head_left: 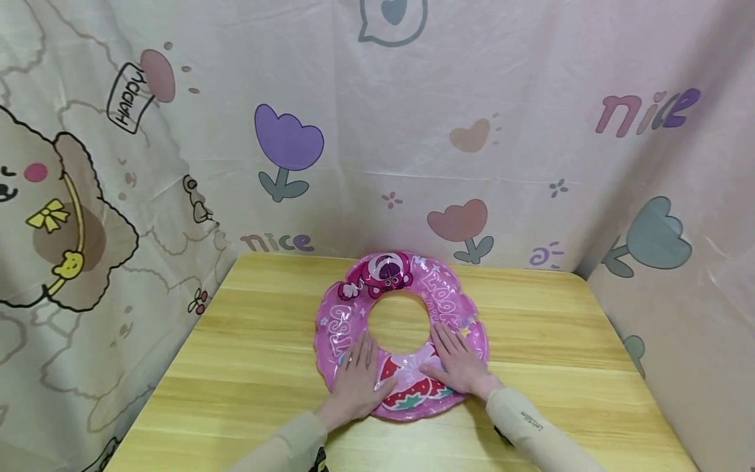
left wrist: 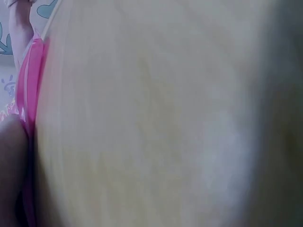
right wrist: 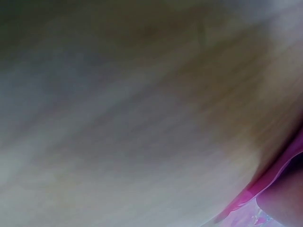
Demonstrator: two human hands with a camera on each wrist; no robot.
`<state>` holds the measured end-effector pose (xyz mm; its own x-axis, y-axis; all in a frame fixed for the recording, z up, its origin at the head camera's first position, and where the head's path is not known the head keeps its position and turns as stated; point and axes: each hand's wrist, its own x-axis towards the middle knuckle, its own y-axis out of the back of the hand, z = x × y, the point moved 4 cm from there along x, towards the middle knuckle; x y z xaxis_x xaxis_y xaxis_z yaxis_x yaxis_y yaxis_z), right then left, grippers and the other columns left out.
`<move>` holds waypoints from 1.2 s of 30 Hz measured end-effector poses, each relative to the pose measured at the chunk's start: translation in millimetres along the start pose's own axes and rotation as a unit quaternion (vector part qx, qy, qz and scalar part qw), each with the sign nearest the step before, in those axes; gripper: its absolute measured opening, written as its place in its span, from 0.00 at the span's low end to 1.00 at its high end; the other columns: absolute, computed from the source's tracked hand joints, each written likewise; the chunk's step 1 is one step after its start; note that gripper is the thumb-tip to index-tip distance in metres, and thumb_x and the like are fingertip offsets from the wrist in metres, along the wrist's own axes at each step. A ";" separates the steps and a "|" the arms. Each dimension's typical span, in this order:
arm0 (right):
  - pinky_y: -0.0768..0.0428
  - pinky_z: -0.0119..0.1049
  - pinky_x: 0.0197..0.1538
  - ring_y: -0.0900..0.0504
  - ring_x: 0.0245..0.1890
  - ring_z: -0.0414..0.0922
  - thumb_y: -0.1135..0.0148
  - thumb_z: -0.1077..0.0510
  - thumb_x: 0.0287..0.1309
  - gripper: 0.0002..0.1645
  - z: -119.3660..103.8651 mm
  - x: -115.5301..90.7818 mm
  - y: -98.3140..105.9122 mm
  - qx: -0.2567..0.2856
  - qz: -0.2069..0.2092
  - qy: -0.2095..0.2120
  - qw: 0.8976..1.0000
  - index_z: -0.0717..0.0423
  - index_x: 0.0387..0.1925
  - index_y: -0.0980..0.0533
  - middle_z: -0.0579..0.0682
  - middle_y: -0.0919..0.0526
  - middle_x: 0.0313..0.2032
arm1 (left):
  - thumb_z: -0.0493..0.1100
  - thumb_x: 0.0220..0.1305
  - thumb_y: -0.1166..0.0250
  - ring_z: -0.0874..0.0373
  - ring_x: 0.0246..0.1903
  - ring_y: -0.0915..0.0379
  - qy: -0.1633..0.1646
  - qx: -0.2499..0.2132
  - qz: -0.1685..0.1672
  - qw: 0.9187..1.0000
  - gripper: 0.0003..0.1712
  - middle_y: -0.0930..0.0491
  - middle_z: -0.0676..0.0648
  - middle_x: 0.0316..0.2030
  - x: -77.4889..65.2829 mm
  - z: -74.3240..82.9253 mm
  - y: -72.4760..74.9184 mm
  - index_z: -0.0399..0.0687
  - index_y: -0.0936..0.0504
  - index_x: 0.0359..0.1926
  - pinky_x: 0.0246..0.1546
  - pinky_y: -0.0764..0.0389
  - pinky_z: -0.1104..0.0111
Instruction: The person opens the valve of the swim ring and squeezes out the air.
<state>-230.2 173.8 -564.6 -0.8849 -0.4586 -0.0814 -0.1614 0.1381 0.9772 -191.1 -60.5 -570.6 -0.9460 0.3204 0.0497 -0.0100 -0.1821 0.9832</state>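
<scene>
A pink inflatable swim ring [head_left: 336,328] lies flat on the wooden table, printed with a bear, white lettering and red strawberries. On its near left part rests my left hand [head_left: 356,380], fingers straight and thumb spread toward the strawberries. My right hand [head_left: 459,364] lies on the near right part, its fingers extended toward the ring's hole. In the left wrist view, the ring's pink edge [left wrist: 29,85] shows beside part of the left hand [left wrist: 12,161]. The right wrist view catches another stretch of pink rim [right wrist: 251,191] next to the right hand [right wrist: 284,201].
The light wooden table [head_left: 236,367] reaches back to a printed cloth [head_left: 366,131] with tulips, hearts and words. Similar cloth hangs along the left and right sides. Both forearms wear pale sleeves [head_left: 525,419], with a dark band at each wrist.
</scene>
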 end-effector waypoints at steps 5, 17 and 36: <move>0.55 0.55 0.82 0.56 0.81 0.56 0.55 0.27 0.69 0.56 1.2 -0.3 -0.8 -0.003 0.001 -0.002 1.000 0.60 0.79 0.55 0.58 0.58 0.81 | 0.82 0.62 0.53 0.34 0.80 0.66 0.021 -0.005 0.022 1.000 0.58 0.60 0.34 0.80 -0.4 -1.7 1.7 0.47 0.44 0.79 0.75 0.62 0.32; 0.54 0.55 0.82 0.55 0.81 0.56 0.54 0.26 0.67 0.57 6.7 1.0 -4.6 -0.002 0.012 -0.002 1.000 0.59 0.79 0.54 0.57 0.57 0.81 | 0.84 0.58 0.51 0.39 0.77 0.50 0.003 0.022 0.027 0.999 0.58 0.44 0.41 0.78 8.2 -31.5 4.5 0.56 0.42 0.78 0.78 0.55 0.40; 0.52 0.57 0.81 0.53 0.81 0.58 0.53 0.27 0.68 0.56 2.2 -2.5 -2.2 0.005 0.025 0.006 1.000 0.61 0.79 0.52 0.59 0.55 0.81 | 0.86 0.51 0.47 0.35 0.78 0.56 -0.005 0.014 0.024 1.000 0.60 0.48 0.37 0.79 12.6 -40.3 7.4 0.60 0.40 0.77 0.74 0.56 0.32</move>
<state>-228.6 176.6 -567.0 -0.8864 -0.4620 -0.0291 -0.1205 0.1695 0.9781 -216.1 -95.3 -569.7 -0.9419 0.3213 0.0981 0.0443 -0.1706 0.9843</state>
